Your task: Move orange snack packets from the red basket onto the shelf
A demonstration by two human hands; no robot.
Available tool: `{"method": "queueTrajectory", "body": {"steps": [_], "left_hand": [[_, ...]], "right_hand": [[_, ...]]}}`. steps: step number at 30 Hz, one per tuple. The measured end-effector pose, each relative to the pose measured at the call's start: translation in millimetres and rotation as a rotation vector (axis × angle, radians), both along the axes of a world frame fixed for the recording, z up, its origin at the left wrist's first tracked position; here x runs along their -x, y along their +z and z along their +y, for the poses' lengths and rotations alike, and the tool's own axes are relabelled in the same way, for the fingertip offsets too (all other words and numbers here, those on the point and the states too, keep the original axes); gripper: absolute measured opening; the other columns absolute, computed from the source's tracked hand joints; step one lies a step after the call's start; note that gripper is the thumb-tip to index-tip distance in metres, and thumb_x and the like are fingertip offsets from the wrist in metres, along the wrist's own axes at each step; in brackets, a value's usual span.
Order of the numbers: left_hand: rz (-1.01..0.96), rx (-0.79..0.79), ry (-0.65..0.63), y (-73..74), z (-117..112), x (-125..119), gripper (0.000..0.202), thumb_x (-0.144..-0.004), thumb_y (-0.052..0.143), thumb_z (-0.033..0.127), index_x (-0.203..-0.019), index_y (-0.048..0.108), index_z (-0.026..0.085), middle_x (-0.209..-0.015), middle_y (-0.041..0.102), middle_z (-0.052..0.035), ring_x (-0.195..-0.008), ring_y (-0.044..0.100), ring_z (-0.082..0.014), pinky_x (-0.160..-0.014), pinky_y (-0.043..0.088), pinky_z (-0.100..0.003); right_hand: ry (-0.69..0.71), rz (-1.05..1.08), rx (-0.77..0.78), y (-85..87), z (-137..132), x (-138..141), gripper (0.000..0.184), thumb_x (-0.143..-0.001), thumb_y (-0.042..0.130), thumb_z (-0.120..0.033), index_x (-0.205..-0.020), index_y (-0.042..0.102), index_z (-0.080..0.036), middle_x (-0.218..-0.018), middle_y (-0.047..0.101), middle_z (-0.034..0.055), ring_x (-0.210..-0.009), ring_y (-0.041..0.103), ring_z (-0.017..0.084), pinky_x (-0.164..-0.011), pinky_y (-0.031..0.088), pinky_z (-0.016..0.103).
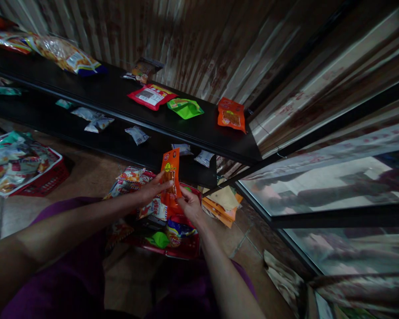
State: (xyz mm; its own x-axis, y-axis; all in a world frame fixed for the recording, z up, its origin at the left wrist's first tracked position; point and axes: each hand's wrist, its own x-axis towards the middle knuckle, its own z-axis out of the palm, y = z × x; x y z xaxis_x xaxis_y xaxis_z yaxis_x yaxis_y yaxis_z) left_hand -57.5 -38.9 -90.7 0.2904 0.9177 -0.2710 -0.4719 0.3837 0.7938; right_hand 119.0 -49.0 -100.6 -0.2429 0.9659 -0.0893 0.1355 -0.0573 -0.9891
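Note:
Both hands grip one orange snack packet [172,165], held upright above a red basket [182,254]. My left hand [155,186] is closed on its left edge, with the fingers reaching across the front. At the packet's lower right corner, my right hand [191,204] pinches it. Inside the basket lie mixed snack packets, among them a green packet [159,239] and a blue packet [180,229]. Another orange packet [232,116] rests at the right end of the upper black shelf [199,133].
A red snack packet [152,96] and a light green packet [185,108] lie on the upper shelf. Small silver packets [137,134] are spread along the lower shelf. At left stands another red basket [55,177] full of packets. Glass panels [286,186] border the right side.

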Motion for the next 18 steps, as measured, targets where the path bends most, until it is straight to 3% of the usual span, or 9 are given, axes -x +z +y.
{"method": "queueTrajectory", "body": {"steps": [5, 8, 13, 18], "left_hand": [[0.023, 0.035, 0.006, 5.5, -2, -8, 0.045, -0.073, 0.075, 0.039, -0.111, 0.059, 0.022, -0.100, 0.064, -0.0033, -0.092, 0.060, -0.0167, -0.077, 0.045, -0.026], [-0.042, 0.045, 0.013, 3.0, -2, -9, 0.037, -0.074, 0.073, 0.038, -0.103, 0.060, 0.021, -0.094, 0.063, -0.0017, -0.085, 0.059, -0.0147, -0.073, 0.044, -0.024], [-0.113, 0.173, 0.053, -8.1, 3, -11, 0.025, -0.074, 0.069, 0.033, -0.091, 0.062, 0.016, -0.087, 0.068, -0.0050, -0.080, 0.063, -0.0177, -0.067, 0.045, -0.026], [-0.175, 0.290, 0.113, -10.2, 6, -15, 0.025, -0.082, 0.057, 0.027, -0.099, 0.066, 0.011, -0.092, 0.072, -0.0096, -0.085, 0.066, -0.0208, -0.071, 0.050, -0.028]], "right_hand": [[0.074, -0.317, -0.361, 3.3, -8, 9, 0.057, -0.069, 0.052, -0.006, -0.118, 0.067, -0.030, -0.112, 0.070, 0.0008, -0.104, 0.063, 0.021, -0.094, 0.049, 0.037], [0.092, -0.466, -0.499, 5.7, -12, 12, 0.056, -0.071, 0.049, -0.005, -0.120, 0.066, -0.026, -0.115, 0.068, 0.0051, -0.107, 0.062, 0.022, -0.097, 0.048, 0.038], [0.088, -0.619, -0.553, 0.4, -19, 23, 0.057, -0.076, 0.048, -0.007, -0.129, 0.059, -0.026, -0.122, 0.061, 0.0098, -0.104, 0.062, 0.024, -0.089, 0.054, 0.040], [0.113, -0.750, -0.493, -1.7, -28, 36, 0.063, -0.079, 0.049, -0.010, -0.140, 0.046, -0.023, -0.135, 0.049, 0.0153, -0.107, 0.061, 0.030, -0.086, 0.056, 0.046]]}}
